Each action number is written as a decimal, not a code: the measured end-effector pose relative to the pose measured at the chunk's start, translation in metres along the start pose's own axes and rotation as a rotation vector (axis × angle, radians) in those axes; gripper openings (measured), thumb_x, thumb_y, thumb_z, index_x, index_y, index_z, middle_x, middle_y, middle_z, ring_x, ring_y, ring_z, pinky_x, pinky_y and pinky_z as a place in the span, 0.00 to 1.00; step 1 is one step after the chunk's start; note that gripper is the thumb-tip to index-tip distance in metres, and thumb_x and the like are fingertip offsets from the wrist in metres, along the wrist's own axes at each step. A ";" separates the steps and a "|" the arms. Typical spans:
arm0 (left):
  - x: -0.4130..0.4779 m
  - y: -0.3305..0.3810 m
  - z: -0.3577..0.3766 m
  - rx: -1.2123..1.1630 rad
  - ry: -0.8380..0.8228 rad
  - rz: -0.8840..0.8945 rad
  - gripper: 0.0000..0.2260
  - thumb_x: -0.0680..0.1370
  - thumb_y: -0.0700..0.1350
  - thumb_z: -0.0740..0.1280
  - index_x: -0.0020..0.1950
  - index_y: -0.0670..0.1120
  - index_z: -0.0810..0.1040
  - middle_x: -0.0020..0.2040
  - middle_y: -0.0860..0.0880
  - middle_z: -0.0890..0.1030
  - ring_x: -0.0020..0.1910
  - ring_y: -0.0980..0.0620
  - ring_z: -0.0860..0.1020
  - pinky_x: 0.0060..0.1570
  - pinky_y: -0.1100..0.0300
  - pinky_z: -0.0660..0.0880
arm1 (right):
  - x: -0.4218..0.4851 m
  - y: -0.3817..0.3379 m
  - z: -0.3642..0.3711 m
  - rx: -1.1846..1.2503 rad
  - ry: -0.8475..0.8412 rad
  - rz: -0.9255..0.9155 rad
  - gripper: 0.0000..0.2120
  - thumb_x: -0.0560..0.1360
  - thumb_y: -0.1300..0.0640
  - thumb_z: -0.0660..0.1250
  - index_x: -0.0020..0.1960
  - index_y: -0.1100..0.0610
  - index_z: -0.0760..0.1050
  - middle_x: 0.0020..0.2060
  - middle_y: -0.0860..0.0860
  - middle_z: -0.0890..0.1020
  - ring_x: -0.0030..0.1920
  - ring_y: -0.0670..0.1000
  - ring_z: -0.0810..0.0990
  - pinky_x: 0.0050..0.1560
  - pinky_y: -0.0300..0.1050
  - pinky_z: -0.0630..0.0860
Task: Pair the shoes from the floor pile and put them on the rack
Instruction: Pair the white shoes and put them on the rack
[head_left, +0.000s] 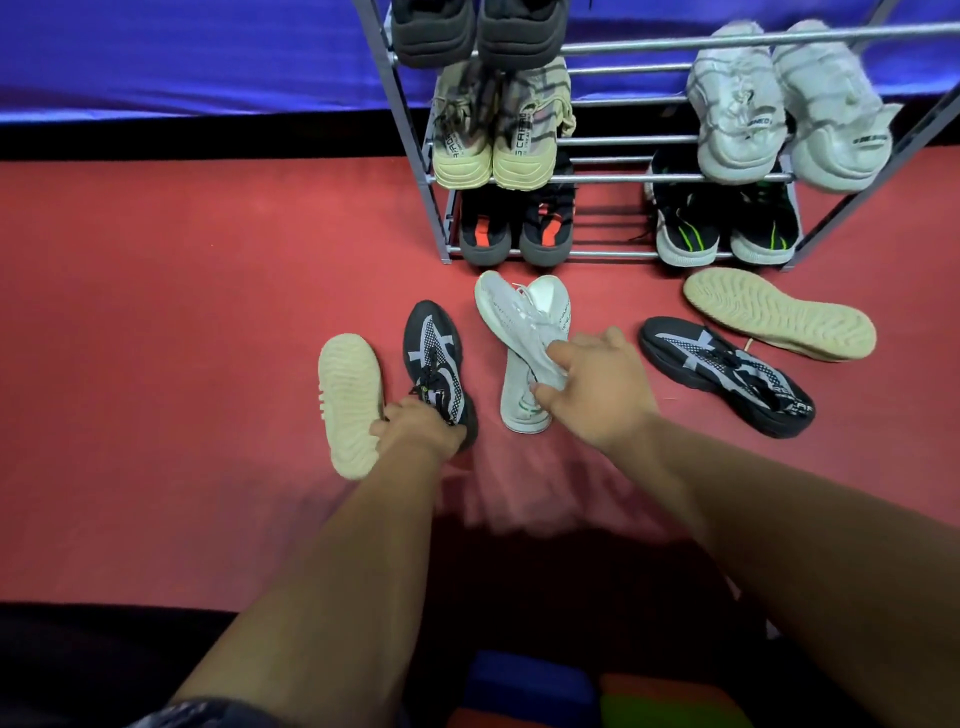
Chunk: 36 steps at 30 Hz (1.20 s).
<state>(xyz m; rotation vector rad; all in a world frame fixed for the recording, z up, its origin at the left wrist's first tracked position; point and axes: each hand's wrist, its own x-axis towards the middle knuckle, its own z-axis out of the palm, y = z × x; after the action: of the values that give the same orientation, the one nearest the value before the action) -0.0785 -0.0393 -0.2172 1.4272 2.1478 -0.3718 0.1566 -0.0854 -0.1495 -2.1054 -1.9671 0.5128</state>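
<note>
The right hand (592, 387) had its fingers curled round the upper white shoe (511, 317), whose toe pointed to eleven o'clock. It crossed the lower white shoe (522, 410), which ran twelve to six. The left hand (415, 428) gripped the heel of a black shoe (434, 358), toe at twelve. Pairing seemed underway. The next move called for lifting the white pair to the rack (613, 179) at twelve o'clock.

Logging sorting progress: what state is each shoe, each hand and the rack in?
left hand: gripping heel of left black shoe
right hand: pinching upper white shoe
left black shoe: upright on floor
upper white shoe: lying across lower white shoe
lower white shoe: upright on floor
right black shoe: upright on floor, untouched
left cream shoe: sole up on floor
right cream shoe: sole up on floor
rack: five pairs in view
</note>
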 end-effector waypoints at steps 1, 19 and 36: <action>0.005 -0.007 0.004 0.039 -0.004 0.006 0.51 0.64 0.72 0.67 0.78 0.42 0.63 0.72 0.43 0.70 0.71 0.39 0.67 0.63 0.45 0.68 | 0.002 -0.003 0.002 -0.024 -0.019 0.029 0.11 0.73 0.40 0.69 0.47 0.46 0.74 0.44 0.45 0.73 0.52 0.59 0.71 0.55 0.55 0.71; -0.016 0.021 0.024 0.046 0.308 0.224 0.25 0.73 0.49 0.71 0.65 0.41 0.69 0.64 0.41 0.71 0.63 0.38 0.71 0.64 0.45 0.70 | 0.005 0.020 0.036 0.156 -0.358 0.230 0.37 0.74 0.42 0.74 0.72 0.60 0.63 0.62 0.58 0.78 0.62 0.62 0.79 0.49 0.45 0.66; -0.030 0.085 0.050 0.043 -0.004 0.461 0.48 0.76 0.60 0.73 0.81 0.35 0.50 0.76 0.39 0.64 0.75 0.39 0.65 0.69 0.46 0.71 | -0.008 0.065 0.020 0.221 -0.163 0.572 0.31 0.71 0.49 0.77 0.63 0.62 0.65 0.63 0.62 0.73 0.61 0.64 0.77 0.60 0.52 0.74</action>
<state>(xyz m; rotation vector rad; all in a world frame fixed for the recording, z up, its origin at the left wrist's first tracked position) 0.0221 -0.0531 -0.2363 1.8805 1.7415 -0.2456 0.2085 -0.1007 -0.1922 -2.5226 -1.2685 0.9754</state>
